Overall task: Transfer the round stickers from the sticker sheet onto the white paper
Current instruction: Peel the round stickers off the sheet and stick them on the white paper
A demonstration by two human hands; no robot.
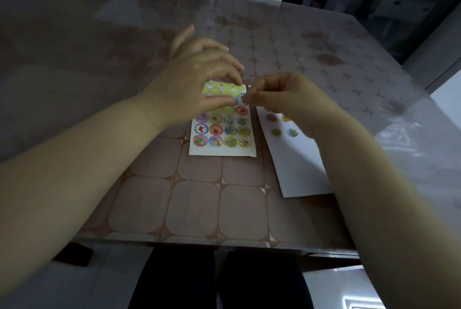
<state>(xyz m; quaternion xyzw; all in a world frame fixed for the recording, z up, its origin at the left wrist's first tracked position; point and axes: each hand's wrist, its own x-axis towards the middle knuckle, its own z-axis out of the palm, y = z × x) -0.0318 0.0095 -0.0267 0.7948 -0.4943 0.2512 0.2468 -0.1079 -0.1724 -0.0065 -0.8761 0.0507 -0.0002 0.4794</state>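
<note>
Far left, left hand (199, 79): curls thumb and fingers round the upper end of the glossy rectangular sticker sheet (222, 134), clamped on it, and bends that end up off the brown tile-patterned table (194, 203). Leaves the lower, picture-filled rows lying flat; shows mostly bare rings in the upper rows. Risks creasing the backing if bent too sharply. Risks letting the whole sheet rise with the pull if held too loosely.

In the middle, at the sheet's right edge, small round blue-rimmed sticker (241, 99): sits between the two hands, seemingly part-lifted, yet too blurred to tell how much is free. Looks thin enough to tear or curl back on itself if pulled fast or sideways.

Just to the right, right hand (282, 94): pinches the sticker's rim, fingertips closed together on it. Risks gluing the sticker to a fingertip and folding it onto itself on the way across.

Further right, plain white paper (299, 166): lies flat on the table just beside the sheet and carries four placed stickers (276, 132) near its far end. Lies unheld, so could slide under a one-handed press. Could also end up with an overlap or a wrinkle after careless placement.
</note>
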